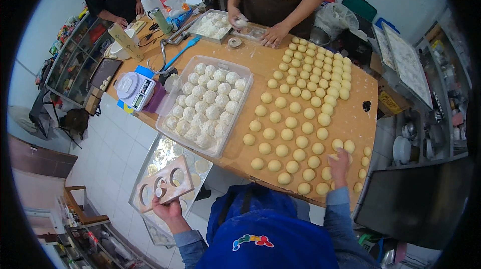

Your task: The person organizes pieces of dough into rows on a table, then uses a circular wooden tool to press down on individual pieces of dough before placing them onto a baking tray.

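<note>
My left hand (169,211) grips the lower edge of a flat wooden board (186,173) with round cut-out holes. A small pale round piece (160,192) shows by my thumb. The board is held over a metal tray (143,179) bearing flat round pieces. On the right, my right hand (340,166) reaches over the wooden table among yellow dough balls (326,173). Its fingers look apart and come close to several balls; whether they touch one is hard to see. Many more yellow balls (286,134) stand in rows across the table.
A plastic tub (245,76) of flour-dusted white balls sits left of the rows, beside a kitchen scale (135,90) and blue spatula (183,52). Across the table (240,164), a person in a brown apron (273,3) works by a flour tray (210,26). Another person stands far left.
</note>
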Tool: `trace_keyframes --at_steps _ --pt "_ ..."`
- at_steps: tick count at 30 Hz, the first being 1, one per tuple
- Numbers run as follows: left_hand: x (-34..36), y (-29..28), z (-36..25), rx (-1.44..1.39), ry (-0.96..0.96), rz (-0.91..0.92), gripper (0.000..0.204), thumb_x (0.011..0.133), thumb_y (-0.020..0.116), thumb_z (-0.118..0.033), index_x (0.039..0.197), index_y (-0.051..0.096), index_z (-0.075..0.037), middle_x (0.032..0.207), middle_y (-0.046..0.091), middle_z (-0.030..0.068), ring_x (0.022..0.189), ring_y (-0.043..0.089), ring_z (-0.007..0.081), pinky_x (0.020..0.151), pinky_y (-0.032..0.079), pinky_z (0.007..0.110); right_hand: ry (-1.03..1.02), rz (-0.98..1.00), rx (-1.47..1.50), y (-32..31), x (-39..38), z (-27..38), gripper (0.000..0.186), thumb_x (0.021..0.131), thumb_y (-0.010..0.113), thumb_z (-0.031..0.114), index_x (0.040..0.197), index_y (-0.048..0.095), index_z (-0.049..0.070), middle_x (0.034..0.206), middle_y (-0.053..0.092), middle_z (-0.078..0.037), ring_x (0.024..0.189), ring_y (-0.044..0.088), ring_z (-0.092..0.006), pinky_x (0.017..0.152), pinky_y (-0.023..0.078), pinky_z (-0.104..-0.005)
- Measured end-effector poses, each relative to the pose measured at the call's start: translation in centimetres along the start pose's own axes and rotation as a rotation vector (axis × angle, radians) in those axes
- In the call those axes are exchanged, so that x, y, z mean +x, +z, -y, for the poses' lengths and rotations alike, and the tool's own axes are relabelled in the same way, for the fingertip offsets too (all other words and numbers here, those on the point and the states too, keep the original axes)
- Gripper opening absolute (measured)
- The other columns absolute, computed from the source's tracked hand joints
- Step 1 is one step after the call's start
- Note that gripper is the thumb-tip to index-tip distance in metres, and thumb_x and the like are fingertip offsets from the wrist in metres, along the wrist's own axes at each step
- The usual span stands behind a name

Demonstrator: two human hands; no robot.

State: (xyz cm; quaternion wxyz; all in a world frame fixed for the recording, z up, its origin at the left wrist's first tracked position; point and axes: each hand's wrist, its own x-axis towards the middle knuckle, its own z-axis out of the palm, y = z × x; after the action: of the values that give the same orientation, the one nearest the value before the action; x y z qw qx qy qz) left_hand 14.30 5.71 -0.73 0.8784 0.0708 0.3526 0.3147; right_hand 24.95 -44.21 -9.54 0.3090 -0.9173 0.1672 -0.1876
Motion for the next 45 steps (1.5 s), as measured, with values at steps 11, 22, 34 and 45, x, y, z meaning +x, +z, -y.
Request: trace_keyframes --at_steps 11,22,34,45 --pt "0.3 -5.6 -8.3 -0.074 0.178 -0.034 0.04 0.076 0.039 -0.012 0.111 0.043 0.008 0.112 0.048 0.0225 0.105 0.047 0.0326 0.092 0.032 0.052 -0.651 0.617 -0.097 15.0 -4.5 20.7 0.029 0.071 0.053 0.009 0.1 0.052 0.005 0.106 0.047 -0.02 0.1 0.043 -0.0361 0.086 0.037 -0.0416" --pt "-0.5 -7.0 -11.5 -0.065 0.289 -0.046 0.038 0.078 0.037 -0.012 0.11 0.043 0.008 0.109 0.05 0.023 0.101 0.05 0.0327 0.087 0.039 0.05 -0.603 0.569 -0.141 18.0 -5.0 20.9 0.019 0.071 0.048 0.009 0.086 0.058 0.004 0.097 0.049 -0.02 0.092 0.046 -0.0359 0.083 0.038 -0.042" --pt "0.4 -4.4 -9.8 -0.053 0.242 -0.148 0.042 0.079 0.036 -0.015 0.114 0.04 0.008 0.116 0.045 0.022 0.108 0.044 0.0344 0.09 0.034 0.054 -0.375 0.402 0.107 14.1 -3.8 21.7 0.012 0.06 0.054 0.003 0.071 0.051 0.002 0.081 0.047 -0.018 0.083 0.044 -0.036 0.07 0.037 -0.0436" --pt "3.1 -0.6 -3.2 0.011 0.017 0.009 0.046 0.078 0.039 -0.014 0.118 0.035 0.008 0.119 0.042 0.0234 0.111 0.04 0.0367 0.093 0.03 0.055 0.186 0.015 -0.221 -5.1 -6.1 -0.4 0.016 0.058 0.057 0.003 0.073 0.056 0.001 0.077 0.055 -0.018 0.082 0.051 -0.0341 0.07 0.041 -0.039"
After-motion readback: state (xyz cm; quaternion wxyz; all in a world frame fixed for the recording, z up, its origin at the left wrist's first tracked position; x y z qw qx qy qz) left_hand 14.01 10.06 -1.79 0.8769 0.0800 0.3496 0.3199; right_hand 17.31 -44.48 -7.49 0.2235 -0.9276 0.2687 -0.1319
